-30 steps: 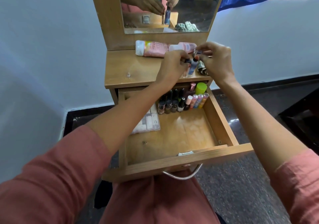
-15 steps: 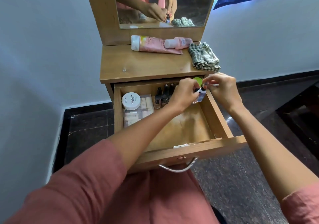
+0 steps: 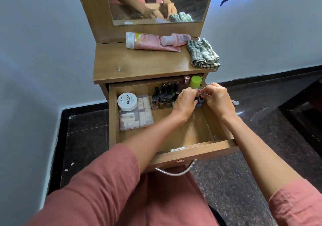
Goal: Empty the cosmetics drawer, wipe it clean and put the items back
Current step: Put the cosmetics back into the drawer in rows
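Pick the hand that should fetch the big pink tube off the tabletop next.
Left, probably. The left hand sits toward the centre of the drawer, closer to the big pink tube; the right hand hugs its right wall. Both pinch a small bottle.

The dresser top (image 3: 139, 63) carries two pink tubes (image 3: 146, 42) beyond the left hand (image 3: 184, 102) and a checked cloth (image 3: 202, 55) beyond the right hand (image 3: 217, 98). In the open drawer (image 3: 191, 152), nail polish bottles (image 3: 163, 98) stand beside the left hand, a clear box (image 3: 137, 119) further left.

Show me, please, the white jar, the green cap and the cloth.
white jar (image 3: 127, 101), head view, middle of its lid.
green cap (image 3: 195, 81), head view, on its side wall.
cloth (image 3: 202, 54), head view, on its crumpled middle.
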Demonstrator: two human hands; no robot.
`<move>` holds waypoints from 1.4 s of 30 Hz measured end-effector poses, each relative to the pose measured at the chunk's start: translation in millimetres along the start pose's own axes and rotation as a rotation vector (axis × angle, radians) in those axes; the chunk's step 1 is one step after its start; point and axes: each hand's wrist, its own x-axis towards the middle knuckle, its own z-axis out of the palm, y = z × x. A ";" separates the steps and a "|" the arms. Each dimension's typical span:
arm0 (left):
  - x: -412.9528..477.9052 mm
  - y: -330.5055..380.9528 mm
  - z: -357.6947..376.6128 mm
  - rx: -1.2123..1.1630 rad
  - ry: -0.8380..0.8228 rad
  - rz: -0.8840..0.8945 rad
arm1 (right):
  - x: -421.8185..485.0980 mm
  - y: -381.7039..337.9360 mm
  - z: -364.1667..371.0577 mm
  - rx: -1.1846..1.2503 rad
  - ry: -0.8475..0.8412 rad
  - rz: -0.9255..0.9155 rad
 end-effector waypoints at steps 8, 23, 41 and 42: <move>-0.2 4.5 4.5 0.096 0.000 0.030 | 2.1 0.5 -2.0 0.007 0.008 -0.009; -1.9 4.4 2.8 0.130 0.019 0.049 | 0.8 2.6 -0.3 0.017 -0.006 0.026; 3.6 6.0 -33.2 0.016 0.217 0.132 | 18.1 -24.2 -11.3 0.084 0.094 -0.005; 6.0 4.6 -39.4 0.005 0.244 0.126 | 21.8 -28.3 -11.4 0.092 0.100 -0.013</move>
